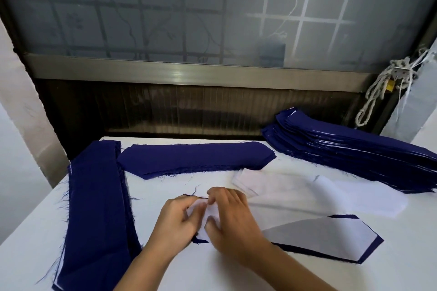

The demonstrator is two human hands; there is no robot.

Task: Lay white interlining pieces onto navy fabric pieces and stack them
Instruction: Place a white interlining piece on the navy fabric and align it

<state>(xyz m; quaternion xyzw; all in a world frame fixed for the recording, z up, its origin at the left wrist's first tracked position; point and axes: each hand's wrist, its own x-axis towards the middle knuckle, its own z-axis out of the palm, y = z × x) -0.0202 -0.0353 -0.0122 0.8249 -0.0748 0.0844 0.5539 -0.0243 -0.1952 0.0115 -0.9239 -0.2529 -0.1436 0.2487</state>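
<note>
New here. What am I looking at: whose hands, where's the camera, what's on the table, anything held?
There is no robot: these are a person's two bare hands, filmed by one wide-angle camera worn on the head and looking down. The left hand and right hand pinch the left end of a white interlining piece, which lies on a navy fabric piece on the white table. Around them sit the left navy stack, the back navy stack and the taller right stack, which has white layers. Loose white pieces lie in between.
</note>
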